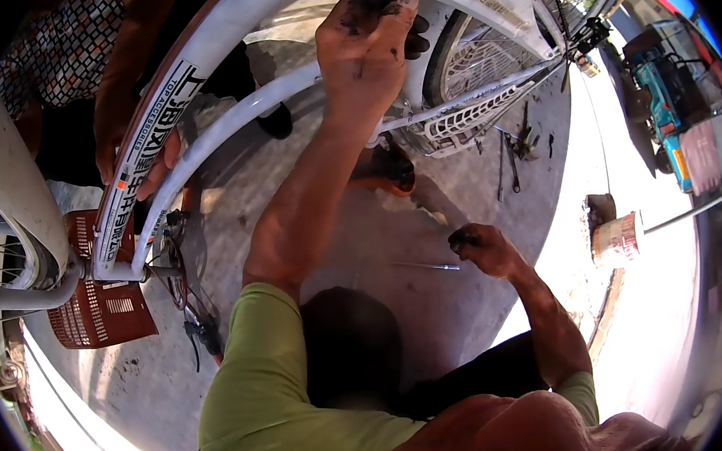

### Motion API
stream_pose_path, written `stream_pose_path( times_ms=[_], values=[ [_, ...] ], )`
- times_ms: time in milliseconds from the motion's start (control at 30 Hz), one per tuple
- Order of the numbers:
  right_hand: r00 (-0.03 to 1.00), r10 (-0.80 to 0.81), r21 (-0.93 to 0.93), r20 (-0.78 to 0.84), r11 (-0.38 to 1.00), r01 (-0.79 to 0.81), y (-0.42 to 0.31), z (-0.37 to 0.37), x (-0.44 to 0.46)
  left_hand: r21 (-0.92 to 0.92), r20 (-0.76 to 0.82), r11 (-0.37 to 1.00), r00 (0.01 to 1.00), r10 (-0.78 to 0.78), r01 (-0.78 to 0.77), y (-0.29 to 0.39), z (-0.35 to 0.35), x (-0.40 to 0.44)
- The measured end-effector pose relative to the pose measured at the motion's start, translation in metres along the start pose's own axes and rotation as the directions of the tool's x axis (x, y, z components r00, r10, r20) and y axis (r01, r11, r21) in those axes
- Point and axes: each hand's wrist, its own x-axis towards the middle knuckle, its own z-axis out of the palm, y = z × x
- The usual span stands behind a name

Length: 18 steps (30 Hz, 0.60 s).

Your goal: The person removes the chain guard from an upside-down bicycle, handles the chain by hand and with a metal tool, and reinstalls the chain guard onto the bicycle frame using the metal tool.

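Note:
My left hand (368, 51), blackened with grease, is closed at the white bicycle frame (242, 112), near the top of the view; what its fingers grip is hidden. Lower and to the right, my right hand (483, 250) hangs above the ground with curled, blackened fingers; anything between them is too small to tell. A thin metal rod (428, 265) shows just left of that hand. Beyond my left hand is a spoked wheel (471, 60), with a white slotted guard (476, 119) beside it.
Tools (520, 141) lie on the concrete at the right. Farther right are a tin (618, 239) and a teal tool (656, 96). A brown basket (101, 314) is at lower left. Another person in patterned clothing (67, 45) is at upper left, one hand (161, 165) by the frame.

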Motion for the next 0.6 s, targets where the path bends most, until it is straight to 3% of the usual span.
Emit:
stream_pose_path(
  times_ms=[67, 133, 200, 267, 333, 367, 433, 500, 567, 600],
  values=[
    [1.0, 0.022, 0.021, -0.005, 1.0, -0.022, 0.002, 0.001, 0.002, 0.157, 0.075, 0.986, 0.996, 0.051, -0.062, 0.001, -0.006, 0.003],
    [1.0, -0.007, 0.036, 0.003, 0.999, 0.007, 0.003, 0.001, 0.002, 0.173, 0.047, 0.981, 0.995, -0.092, 0.082, 0.009, -0.007, 0.002],
    [1.0, -0.018, 0.049, 0.001, 0.999, 0.017, 0.002, 0.0, 0.002, 0.016, -0.051, 0.913, 0.912, -0.407, 0.408, 0.026, -0.001, 0.0],
    [1.0, -0.01, 0.06, -0.003, 0.998, 0.01, 0.002, 0.0, 0.001, -0.136, -0.008, 0.951, 0.959, -0.282, 0.278, 0.016, 0.002, 0.0],
    [0.999, -0.045, 0.052, -0.006, 0.998, 0.045, 0.002, 0.0, 0.001, -0.098, 0.023, 0.99, 0.995, -0.096, 0.098, 0.002, -0.005, 0.0],
    [0.998, -0.062, 0.048, -0.007, 0.997, 0.062, 0.003, 0.001, 0.001, 0.015, 0.057, 1.0, 0.998, 0.021, -0.022, -0.003, -0.01, 0.002],
    [0.998, -0.058, 0.023, -0.009, 0.998, 0.058, 0.0, 0.001, 0.001, 0.109, 0.075, 0.991, 0.995, 0.068, -0.076, -0.004, -0.01, 0.003],
    [0.999, -0.045, 0.016, -0.009, 0.999, 0.045, -0.002, 0.0, 0.001, 0.077, 0.015, 0.995, 0.998, -0.063, 0.062, 0.007, 0.0, 0.005],
    [1.0, -0.022, 0.03, -0.006, 0.999, 0.022, -0.004, 0.0, 0.001, 0.234, 0.093, 0.965, 0.99, 0.101, -0.121, -0.003, -0.01, 0.004],
    [1.0, -0.02, 0.032, -0.002, 0.999, 0.02, -0.004, 0.001, 0.002, 0.204, 0.095, 0.972, 0.991, 0.095, -0.112, -0.006, -0.011, 0.002]
  ],
)
